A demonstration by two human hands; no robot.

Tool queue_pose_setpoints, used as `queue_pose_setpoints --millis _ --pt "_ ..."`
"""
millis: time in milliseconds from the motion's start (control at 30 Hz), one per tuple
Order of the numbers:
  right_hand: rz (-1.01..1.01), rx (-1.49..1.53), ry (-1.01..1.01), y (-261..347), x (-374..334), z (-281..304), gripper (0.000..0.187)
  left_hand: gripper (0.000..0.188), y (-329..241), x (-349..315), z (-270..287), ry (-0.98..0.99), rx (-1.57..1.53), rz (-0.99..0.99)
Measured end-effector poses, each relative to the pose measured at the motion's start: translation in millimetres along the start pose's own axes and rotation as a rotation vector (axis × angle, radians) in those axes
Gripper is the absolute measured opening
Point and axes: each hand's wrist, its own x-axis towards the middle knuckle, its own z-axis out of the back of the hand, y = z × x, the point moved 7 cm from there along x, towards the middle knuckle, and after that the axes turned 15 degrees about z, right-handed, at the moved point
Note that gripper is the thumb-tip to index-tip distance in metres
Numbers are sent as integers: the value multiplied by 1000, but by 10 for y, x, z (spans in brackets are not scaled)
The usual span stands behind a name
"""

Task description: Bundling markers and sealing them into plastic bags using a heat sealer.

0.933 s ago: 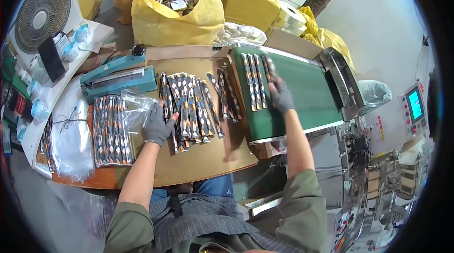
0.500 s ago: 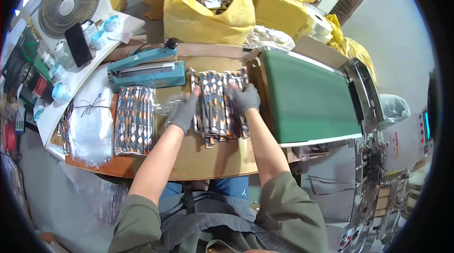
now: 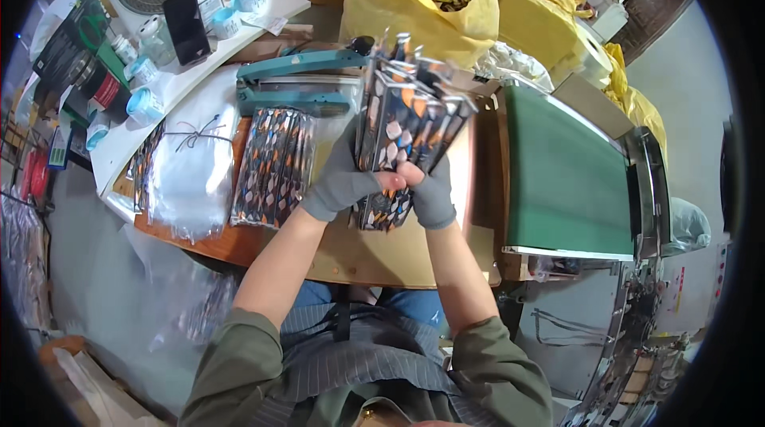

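Observation:
A thick bundle of slim dark packets (image 3: 396,125), patterned in orange, white and blue, is lifted over the table between my hands. My left hand (image 3: 344,188) wraps around its left side, thumb across the front. On the other side my right hand (image 3: 434,194) grips it too, the thumbs nearly meeting. Both hands wear grey gloves with bare thumb tips. The packets' upper ends fan out unevenly, and most of my fingers are hidden behind them. Left of the bundle lies a neat row of matching packets (image 3: 273,165).
Behind that row stands a teal hand sealer (image 3: 299,98). Clear plastic bags (image 3: 191,180) tied with a dark cord lie further left. A green conveyor belt (image 3: 567,180) runs at the right. Beyond the table sits a yellow sack (image 3: 422,20); a white shelf (image 3: 231,51) holds a phone (image 3: 186,27).
My hands have closed around the packets that lay on the table and raised them, tilted, off the surface. The whole view has shifted, so the surroundings appear further right.

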Motion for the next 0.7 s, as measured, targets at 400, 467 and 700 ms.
queue_pose_setpoints --millis 400,467,700 --pt "-77 112 236 306 -250 -422 92 33 242 -374 360 -175 714 -245" --pt "100 -60 239 520 -252 -235 107 40 69 -501 64 -42 922 -187" --pt "-273 -16 12 820 -695 -567 95 53 478 -641 239 -65 619 139"
